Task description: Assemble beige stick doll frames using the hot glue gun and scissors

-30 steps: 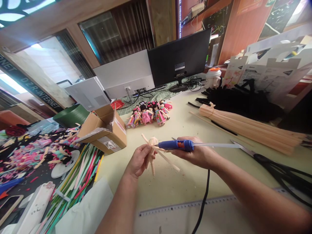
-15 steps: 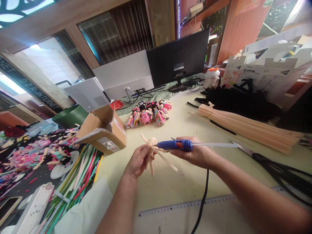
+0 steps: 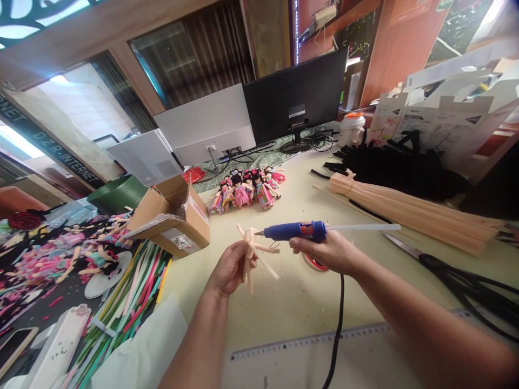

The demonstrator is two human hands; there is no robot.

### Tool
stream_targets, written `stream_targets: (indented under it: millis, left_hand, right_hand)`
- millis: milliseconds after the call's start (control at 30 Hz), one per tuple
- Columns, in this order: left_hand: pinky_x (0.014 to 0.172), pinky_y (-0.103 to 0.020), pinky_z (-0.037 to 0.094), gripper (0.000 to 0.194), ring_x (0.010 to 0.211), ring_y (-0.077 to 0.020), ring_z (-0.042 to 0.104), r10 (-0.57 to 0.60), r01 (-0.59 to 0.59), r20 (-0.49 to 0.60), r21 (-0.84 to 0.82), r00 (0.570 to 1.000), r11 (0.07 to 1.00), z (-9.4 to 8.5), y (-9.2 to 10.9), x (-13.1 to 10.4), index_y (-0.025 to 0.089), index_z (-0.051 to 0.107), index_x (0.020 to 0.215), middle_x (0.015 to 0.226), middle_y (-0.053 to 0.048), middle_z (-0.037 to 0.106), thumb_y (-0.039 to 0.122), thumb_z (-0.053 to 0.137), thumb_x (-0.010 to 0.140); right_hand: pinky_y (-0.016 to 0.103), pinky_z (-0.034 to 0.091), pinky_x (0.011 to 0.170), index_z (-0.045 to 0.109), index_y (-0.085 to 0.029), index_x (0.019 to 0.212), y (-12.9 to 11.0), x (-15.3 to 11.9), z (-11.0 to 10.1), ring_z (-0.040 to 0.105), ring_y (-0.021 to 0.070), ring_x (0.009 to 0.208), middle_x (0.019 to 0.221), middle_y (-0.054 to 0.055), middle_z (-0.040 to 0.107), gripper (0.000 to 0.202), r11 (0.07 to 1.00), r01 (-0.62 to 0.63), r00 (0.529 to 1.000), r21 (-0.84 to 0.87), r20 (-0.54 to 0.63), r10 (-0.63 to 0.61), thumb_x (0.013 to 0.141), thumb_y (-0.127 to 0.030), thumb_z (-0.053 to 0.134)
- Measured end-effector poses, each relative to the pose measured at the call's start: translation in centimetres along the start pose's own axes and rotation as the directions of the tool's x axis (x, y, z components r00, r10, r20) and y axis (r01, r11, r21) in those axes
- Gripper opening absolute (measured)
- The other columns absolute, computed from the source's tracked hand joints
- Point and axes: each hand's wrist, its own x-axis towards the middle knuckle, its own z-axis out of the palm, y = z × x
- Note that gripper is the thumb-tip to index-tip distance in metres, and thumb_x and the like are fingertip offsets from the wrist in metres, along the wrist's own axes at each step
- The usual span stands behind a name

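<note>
Between the thumb and fingers of my left hand (image 3: 232, 269) is a cream pipe-cleaner doll body (image 3: 250, 249), its thin limbs sticking out to several sides. My right hand (image 3: 334, 253) is wrapped round a blue glue gun (image 3: 294, 231), held almost level. The gun's metal nozzle meets or nearly meets the top of the doll body; I cannot tell whether they touch. A clear glue stick (image 3: 365, 227) juts from the gun's back end, and a black cord (image 3: 337, 332) hangs below. Partly hidden under my right hand lies a red ring-shaped thing (image 3: 314, 262).
Finished dolls (image 3: 247, 189) sit behind my hands, beside an open cardboard box (image 3: 172, 219). Scissors (image 3: 425, 259) and a bundle of peach pipe cleaners (image 3: 409, 210) lie to the right. Coloured pipe cleaners (image 3: 117, 302) are on the left. A ruler (image 3: 308, 341) lies in front.
The glue gun has tilted and shifted slightly, its nozzle now at the doll body's top. My right hand has moved back a little, leaving one doll limb free and showing the red ring-shaped thing.
</note>
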Motion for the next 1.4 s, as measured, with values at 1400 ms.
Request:
stream_targets:
  millis: [1400]
  left_hand:
    - [0.049,-0.019,0.032,0.017,0.04,-0.004,0.035,-0.158,0.172,0.119,-0.12,0.98,0.978,1.2,0.4,-0.6,0.012,0.059,0.08,0.051,0.003,0.045,0.027,0.053,0.086]
  right_hand:
    - [0.025,0.043,0.055,0.072,-0.023,0.084,1.9,0.2,0.7,0.056,0.0137,0.059,0.062,-0.002,0.061,0.032,0.976,-0.13,0.992,-0.175,-0.013,0.129,0.079,-0.052,0.058]
